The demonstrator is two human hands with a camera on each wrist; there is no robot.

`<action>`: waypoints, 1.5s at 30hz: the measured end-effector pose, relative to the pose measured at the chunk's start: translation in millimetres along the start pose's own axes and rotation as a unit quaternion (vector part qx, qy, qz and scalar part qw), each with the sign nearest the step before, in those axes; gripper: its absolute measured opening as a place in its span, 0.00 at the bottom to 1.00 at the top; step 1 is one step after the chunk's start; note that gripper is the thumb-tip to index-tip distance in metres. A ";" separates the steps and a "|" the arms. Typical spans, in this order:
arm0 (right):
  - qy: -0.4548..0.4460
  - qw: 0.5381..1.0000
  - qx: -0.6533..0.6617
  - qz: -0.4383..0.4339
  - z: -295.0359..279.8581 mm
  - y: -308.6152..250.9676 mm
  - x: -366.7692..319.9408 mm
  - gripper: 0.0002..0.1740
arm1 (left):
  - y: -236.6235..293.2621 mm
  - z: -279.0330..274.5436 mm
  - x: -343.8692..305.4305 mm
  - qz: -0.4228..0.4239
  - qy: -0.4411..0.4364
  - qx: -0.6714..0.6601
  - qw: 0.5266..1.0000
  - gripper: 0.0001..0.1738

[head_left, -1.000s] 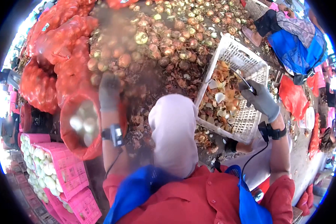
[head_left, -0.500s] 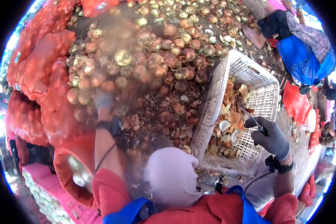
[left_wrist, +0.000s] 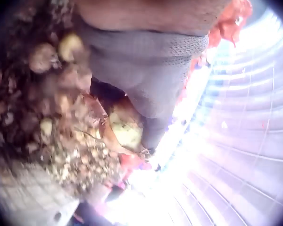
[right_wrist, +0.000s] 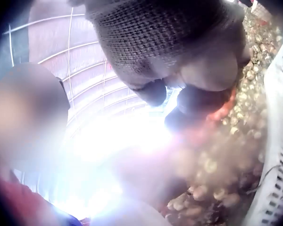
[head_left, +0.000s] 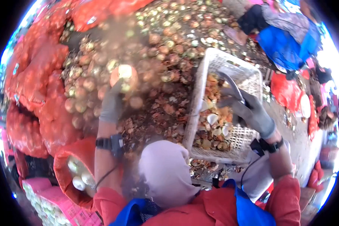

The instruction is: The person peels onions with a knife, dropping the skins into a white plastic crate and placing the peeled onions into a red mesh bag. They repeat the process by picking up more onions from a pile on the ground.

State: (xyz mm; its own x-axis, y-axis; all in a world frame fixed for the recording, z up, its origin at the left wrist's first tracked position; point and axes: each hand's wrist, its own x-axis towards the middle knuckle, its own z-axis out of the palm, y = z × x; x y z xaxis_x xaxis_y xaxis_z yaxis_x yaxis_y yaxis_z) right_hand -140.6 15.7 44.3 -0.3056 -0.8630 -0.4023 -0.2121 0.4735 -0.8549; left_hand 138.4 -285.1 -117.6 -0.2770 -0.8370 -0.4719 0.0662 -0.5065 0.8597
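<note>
In the head view my gloved left hand (head_left: 112, 101) grips a large onion (head_left: 125, 72) over the near edge of the onion pile (head_left: 165, 41). The left wrist view shows this onion's pale cut-looking face (left_wrist: 126, 132) and its brown skin, below the curled gloved fingers. My gloved right hand (head_left: 254, 115) grips a knife by its handle, and the curved blade (head_left: 231, 83) points up and left over a white plastic crate (head_left: 195, 109). Onion skins and pale cut pieces (head_left: 213, 119) lie inside the crate. Glare and blur hide the knife in the right wrist view.
Full red mesh sacks (head_left: 45, 71) are stacked on the left. Below them stands an open red sack (head_left: 62, 177) with peeled white onions, beside a pink crate (head_left: 49, 192). Loose skins (head_left: 165, 105) litter the ground. Another person in blue (head_left: 280, 45) sits at upper right.
My left hand went forward from beside the open sack into the pile and now has an onion lifted in its grip. The right hand, with the knife, has shifted left over the crate.
</note>
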 end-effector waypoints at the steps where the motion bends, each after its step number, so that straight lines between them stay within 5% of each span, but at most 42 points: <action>1: 0.003 0.999 0.049 -0.020 0.3 7.0 -4.5 0.30 | -1.9 6.0 -0.5 0.114 -0.185 -0.046 0.975 0.30; 3: -0.007 0.982 0.181 -0.047 7.0 7.1 -13.2 0.33 | 37.5 60.8 -68.3 0.187 -0.242 0.027 0.952 0.39; 4: -0.115 0.928 0.351 -0.049 1.7 17.5 -8.3 0.36 | 48.3 76.9 -84.1 0.225 -0.288 0.082 0.927 0.44; 5: -0.096 0.968 0.212 -0.099 3.7 15.3 -16.0 0.38 | 60.7 100.2 -116.8 0.287 -0.332 0.076 0.895 0.48; 7: -0.130 0.899 0.408 -0.096 5.3 -1.5 -35.6 0.36 | 72.9 138.0 -158.0 0.423 -0.368 0.141 0.816 0.57; 8: -0.094 0.877 0.463 -0.093 6.5 1.0 -39.7 0.30 | 83.0 141.6 -177.3 0.400 -0.364 0.239 0.807 0.55; 11: 0.013 0.933 0.329 -0.143 -13.9 20.3 -59.8 0.22 | 78.9 157.8 -221.4 0.114 -0.393 0.208 0.888 0.42; 12: 0.016 0.932 0.331 -0.145 -18.3 20.8 -67.9 0.22 | 71.3 159.9 -229.9 0.116 -0.396 0.211 0.886 0.42; 14: 0.074 0.935 0.281 -0.204 -22.9 21.5 -77.7 0.34 | 55.7 162.2 -239.3 -0.049 -0.556 -0.055 0.828 0.43; 15: 0.055 0.905 0.270 -0.324 -22.4 14.2 -83.7 0.42 | 56.7 175.5 -256.1 -0.069 -0.537 -0.063 0.838 0.44; 16: 0.052 0.904 0.272 -0.325 -26.1 19.2 -83.9 0.42 | 53.2 185.6 -264.9 -0.068 -0.535 -0.060 0.840 0.44; 18: 0.176 0.869 -0.004 -0.462 -32.8 33.4 -81.3 0.44 | 43.4 204.1 -277.1 -0.099 -0.514 -0.123 0.843 0.43; 23: 0.209 0.927 0.166 -0.262 -48.7 24.5 -141.8 0.15 | 18.2 228.9 -284.0 -0.161 -0.471 -0.242 0.833 0.44; 26: 0.152 0.934 0.068 -0.315 -50.3 36.8 -152.8 0.14 | 7.0 232.3 -280.4 0.027 -0.447 -0.207 0.870 0.43; 27: 0.183 0.888 0.042 -0.420 -37.8 42.8 -145.4 0.11 | 4.1 233.9 -279.8 0.024 -0.449 -0.206 0.869 0.43; 30: 0.179 0.932 0.021 -0.315 -26.4 46.9 -149.1 0.13 | -4.3 233.7 -275.5 0.002 -0.459 -0.181 0.870 0.49; 31: 0.188 0.936 0.032 -0.296 -24.3 51.9 -140.9 0.16 | -9.3 233.5 -264.2 0.237 -0.473 0.056 0.847 0.46; 32: 0.190 0.936 0.030 -0.294 -23.7 55.6 -139.4 0.16 | -16.1 231.8 -257.3 0.236 -0.476 0.054 0.846 0.46; 34: 0.188 0.936 -0.031 -0.297 -20.6 49.0 -144.2 0.17 | -19.0 232.3 -260.4 0.088 -0.479 -0.103 0.867 0.43; 38: 0.195 0.923 -0.171 -0.283 -24.4 58.4 -145.1 0.18 | -4.7 229.7 -259.4 0.093 -0.458 -0.072 0.881 0.35; 39: 0.142 0.927 -0.231 -0.258 -31.1 57.2 -145.6 0.18 | -1.5 224.9 -251.1 0.171 -0.472 0.047 0.864 0.34; 42: 0.138 0.944 -0.192 -0.230 -23.1 67.6 -137.9 0.17 | -10.7 226.0 -244.0 0.141 -0.463 0.025 0.875 0.33; 43: 0.168 0.931 -0.142 -0.293 -17.9 71.9 -131.1 0.19 | -15.4 232.1 -245.7 0.091 -0.481 -0.063 0.870 0.34; 45: 0.142 0.955 -0.070 -0.251 -10.6 68.3 -126.2 0.18 | -20.8 235.1 -254.2 0.137 -0.452 -0.101 0.876 0.34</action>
State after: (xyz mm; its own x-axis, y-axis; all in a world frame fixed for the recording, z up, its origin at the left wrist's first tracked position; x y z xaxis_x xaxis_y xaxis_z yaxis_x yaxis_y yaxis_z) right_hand -126.3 158.9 40.1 -0.3674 -0.9145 0.1694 -0.5146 0.0481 -0.8561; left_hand -17.9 -13.1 30.5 -0.8638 -0.4733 0.1724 0.3916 -0.4156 0.8210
